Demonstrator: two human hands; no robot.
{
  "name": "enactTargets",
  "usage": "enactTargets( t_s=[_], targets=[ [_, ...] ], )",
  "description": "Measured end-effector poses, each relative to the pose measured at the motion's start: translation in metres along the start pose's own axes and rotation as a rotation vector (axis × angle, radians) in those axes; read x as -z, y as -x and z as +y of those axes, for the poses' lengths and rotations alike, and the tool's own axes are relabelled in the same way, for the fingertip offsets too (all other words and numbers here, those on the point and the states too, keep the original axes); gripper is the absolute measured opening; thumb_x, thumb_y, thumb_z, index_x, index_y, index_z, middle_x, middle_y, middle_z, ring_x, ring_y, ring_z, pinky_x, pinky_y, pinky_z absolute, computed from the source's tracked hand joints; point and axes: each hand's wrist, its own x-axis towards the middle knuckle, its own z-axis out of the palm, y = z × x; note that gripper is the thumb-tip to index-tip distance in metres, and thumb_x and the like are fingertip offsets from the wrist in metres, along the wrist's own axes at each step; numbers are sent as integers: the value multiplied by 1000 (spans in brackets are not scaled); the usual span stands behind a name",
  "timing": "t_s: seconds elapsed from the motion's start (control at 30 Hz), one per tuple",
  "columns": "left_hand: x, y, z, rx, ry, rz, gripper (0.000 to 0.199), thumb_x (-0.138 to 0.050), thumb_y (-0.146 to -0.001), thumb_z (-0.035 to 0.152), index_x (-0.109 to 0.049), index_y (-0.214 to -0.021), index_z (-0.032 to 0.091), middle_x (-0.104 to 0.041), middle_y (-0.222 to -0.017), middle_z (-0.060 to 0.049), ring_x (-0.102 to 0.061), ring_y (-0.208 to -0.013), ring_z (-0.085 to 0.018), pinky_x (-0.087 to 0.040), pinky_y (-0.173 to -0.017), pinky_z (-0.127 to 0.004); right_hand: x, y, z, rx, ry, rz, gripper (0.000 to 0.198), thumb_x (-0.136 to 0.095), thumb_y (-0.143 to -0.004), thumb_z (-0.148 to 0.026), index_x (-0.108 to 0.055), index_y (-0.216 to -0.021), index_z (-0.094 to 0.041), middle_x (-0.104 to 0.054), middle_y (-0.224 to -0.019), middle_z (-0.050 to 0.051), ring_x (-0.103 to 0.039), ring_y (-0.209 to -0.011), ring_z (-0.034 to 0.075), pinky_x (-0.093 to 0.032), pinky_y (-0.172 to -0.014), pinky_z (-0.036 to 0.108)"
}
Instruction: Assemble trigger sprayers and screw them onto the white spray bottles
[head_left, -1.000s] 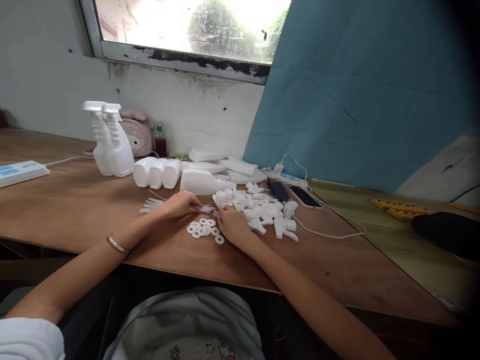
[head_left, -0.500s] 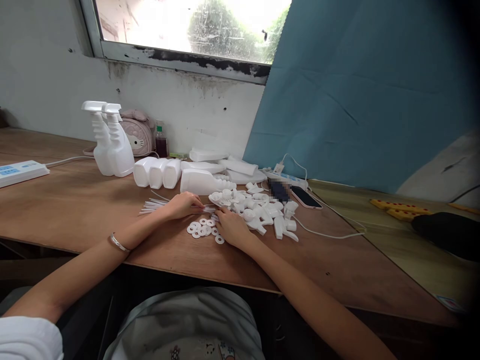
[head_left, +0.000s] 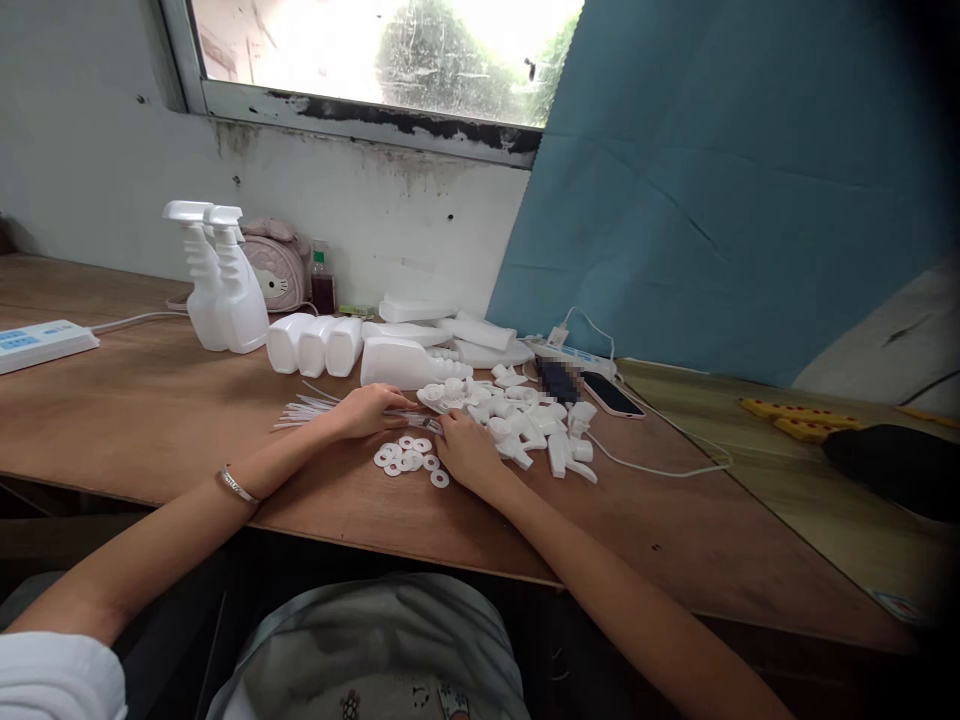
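Observation:
A bundle of thin white plastic tubes [head_left: 301, 411] lies on the brown table, passing beneath my left hand [head_left: 370, 411]. The fingers of that hand are closed over the tubes, their tips pointing right. At the tubes' right end, my right hand [head_left: 471, 452] has its fingers curled around the ends; its palm side is hidden. Just in front of the tubes lie several flat white ring washers [head_left: 411, 459]. Beside and behind my right hand is a heap of white spray trigger heads [head_left: 525, 415].
White spray bottles [head_left: 390, 362] lie behind the hands, and two with triggers [head_left: 241, 310] stand at the left. A pink bag [head_left: 276, 275], a dark bottle [head_left: 322, 290], a phone [head_left: 611, 394] and power strips [head_left: 45, 343] are around. A white cable [head_left: 660, 471] curves at the right.
My hands have moved slightly apart along the tubes, so more of them shows between the fingers. The tubes' left ends have shifted a little to the left.

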Motion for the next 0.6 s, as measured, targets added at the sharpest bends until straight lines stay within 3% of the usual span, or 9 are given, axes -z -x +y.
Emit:
enactTargets(
  t_s=[0.33,0.6],
  targets=[
    [-1,0,0,43,-54,-18,45,-55,-76,45,-58,-114,22,-64,-100,-5,-58,-90,-20,-42,-75,-24,-1,-5,5,-68,-257,13,28,-39,-84,-19,-49,-110,-16,-64,-95,10,-60,-86,22,-39,-70,28],
    [8,2,10,44,-57,-46,29,-55,-77,38,-67,-95,20,-64,-95,-4,-59,-81,-17,-41,-70,-21,5,-8,10,-90,-565,-42,27,-36,-81,-14,-47,-106,-17,-56,-58,-2,-52,-45,12,-38,-57,23]
  ],
)
